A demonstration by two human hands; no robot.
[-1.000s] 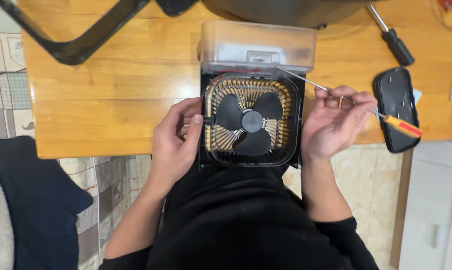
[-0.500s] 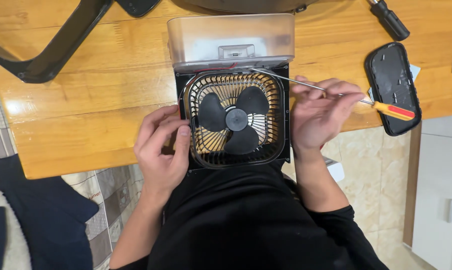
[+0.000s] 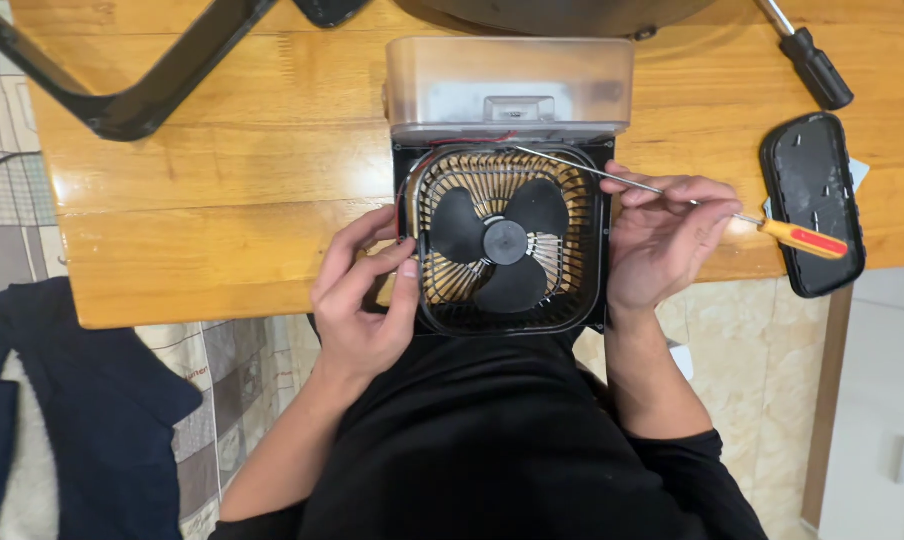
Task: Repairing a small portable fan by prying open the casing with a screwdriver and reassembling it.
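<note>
We see both bare forearms reaching up from the bottom of the view, elbows apart, sleeves pushed back on the right arm near the elbow. The left hand (image 3: pixel 357 290) lies palm down, fingers bent and gathered, thumb stretched up along its inner edge with the tip pressing. The right hand (image 3: pixel 662 235) is cupped, palm turned inward, its fingers curled and pinched together at the top, wrist straight.

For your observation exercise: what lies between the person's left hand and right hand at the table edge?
In the head view, the small black fan with its three blades exposed sits between the left hand and right hand; both hands touch its housing, and the right holds a thin screwdriver.
</note>
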